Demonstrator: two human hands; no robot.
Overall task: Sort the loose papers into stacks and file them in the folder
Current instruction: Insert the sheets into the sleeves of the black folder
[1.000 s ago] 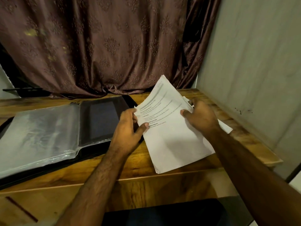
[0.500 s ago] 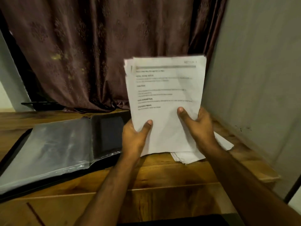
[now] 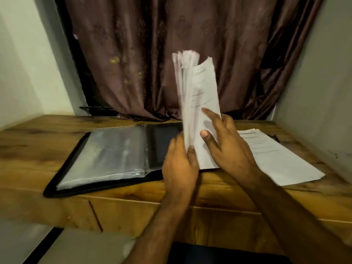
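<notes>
Wooden desk (image 3: pixel 47 149) bears open folder (image 3: pixel 106 153); left hand (image 3: pixel 179 166) pinches upright papers (image 3: pixel 198 103); right hand (image 3: pixel 228 145) spread against them

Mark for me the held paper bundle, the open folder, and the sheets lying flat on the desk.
held paper bundle (image 3: pixel 198 96): head view, on the front sheet's printed face.
open folder (image 3: pixel 114 155): head view, on the clear plastic sleeves of its left half.
flat sheets (image 3: pixel 282 159): head view, on the top sheet's blank lower area.

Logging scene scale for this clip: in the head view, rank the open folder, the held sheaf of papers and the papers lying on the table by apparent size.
1. open folder, largest.
2. and 3. Unsure: papers on the table are partly hidden, and the held sheaf is edge-on, blurred and nearer the camera.
</notes>
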